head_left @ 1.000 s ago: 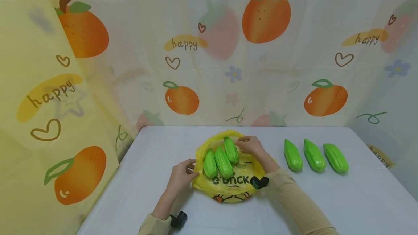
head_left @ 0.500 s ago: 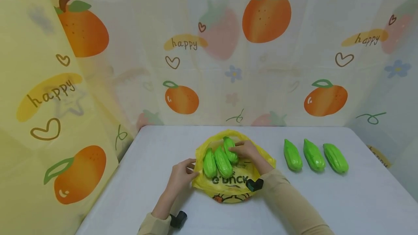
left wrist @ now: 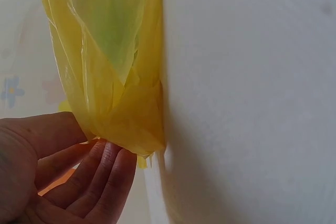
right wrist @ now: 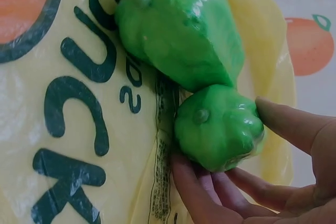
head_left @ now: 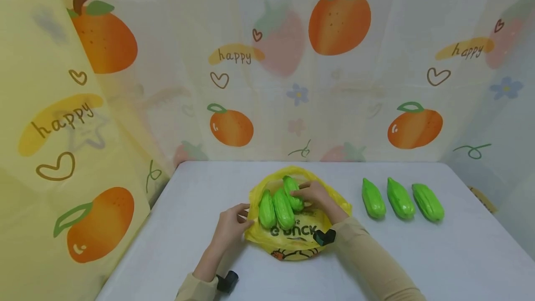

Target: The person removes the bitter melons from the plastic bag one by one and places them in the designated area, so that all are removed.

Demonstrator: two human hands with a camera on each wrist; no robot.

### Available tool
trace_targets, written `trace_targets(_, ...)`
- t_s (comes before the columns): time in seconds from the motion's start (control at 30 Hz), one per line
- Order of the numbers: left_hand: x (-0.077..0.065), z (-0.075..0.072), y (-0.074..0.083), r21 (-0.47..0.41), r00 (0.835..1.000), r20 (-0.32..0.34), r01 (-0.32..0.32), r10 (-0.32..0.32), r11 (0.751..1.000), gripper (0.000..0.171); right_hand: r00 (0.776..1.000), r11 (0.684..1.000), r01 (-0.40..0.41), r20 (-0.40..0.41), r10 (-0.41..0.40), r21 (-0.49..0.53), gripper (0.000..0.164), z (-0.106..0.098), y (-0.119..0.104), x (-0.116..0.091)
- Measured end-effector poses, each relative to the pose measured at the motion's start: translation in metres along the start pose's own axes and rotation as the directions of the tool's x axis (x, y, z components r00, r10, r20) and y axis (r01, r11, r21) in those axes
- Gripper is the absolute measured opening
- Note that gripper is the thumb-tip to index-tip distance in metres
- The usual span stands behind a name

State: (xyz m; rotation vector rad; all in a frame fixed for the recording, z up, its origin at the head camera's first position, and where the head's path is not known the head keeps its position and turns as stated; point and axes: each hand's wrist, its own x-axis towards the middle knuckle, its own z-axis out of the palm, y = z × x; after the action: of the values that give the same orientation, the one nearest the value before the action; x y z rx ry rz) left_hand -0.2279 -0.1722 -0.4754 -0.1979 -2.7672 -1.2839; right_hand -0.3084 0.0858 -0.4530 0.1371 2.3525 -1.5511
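Yellow plastic forms a bag [head_left: 305,244] lying on the white worktop [head_left: 418,264], with a left vegetable [head_left: 267,210], a middle vegetable [head_left: 284,210] and a right vegetable [head_left: 291,186] inside it, all glossy green. At the bag's left edge, the left hand [head_left: 231,222] pinches the plastic between thumb and fingers. The right hand [head_left: 315,195] grips the right vegetable, thumb on one side, fingers on the other; that vegetable touches its neighbour. Three more green vegetables [head_left: 401,199] lie in a row right of the bag. Cloth [head_left: 188,27] printed with oranges hangs behind.
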Motion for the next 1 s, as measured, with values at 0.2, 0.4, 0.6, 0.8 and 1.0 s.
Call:
trace_targets(0.2,-0.0019,-0.0006,0.0004,-0.002,1.0,0.0,0.0,0.0,1.0,0.04,1.0,1.0,-0.011,-0.003,0.011,-0.024,0.064,0.0027,0.0006,0.0009)
trace_targets(0.4,-0.002,-0.0011,-0.0005,0.004,1.0,-0.007,-0.004,0.004,1.0,0.04,1.0,1.0,-0.019,-0.011,0.019,-0.018,0.063,0.0039,0.0009,0.0008)
trace_targets(0.6,-0.0018,-0.001,-0.0004,0.004,1.0,-0.01,-0.016,0.016,1.0,0.04,1.0,1.0,-0.001,-0.015,0.0,-0.03,0.063,0.0032,0.0007,0.001)
trace_targets(0.8,-0.0025,-0.0019,-0.0007,0.003,1.0,-0.002,-0.009,0.009,1.0,0.04,1.0,0.997,-0.001,-0.007,0.0,-0.083,0.064,0.0016,0.0,-0.0023)
trace_targets(1.0,-0.0028,-0.003,-0.0001,-0.002,1.0,-0.007,-0.006,0.006,1.0,0.04,1.0,0.994,0.014,0.007,-0.013,-0.112,0.063,-0.0013,0.0016,-0.0073)
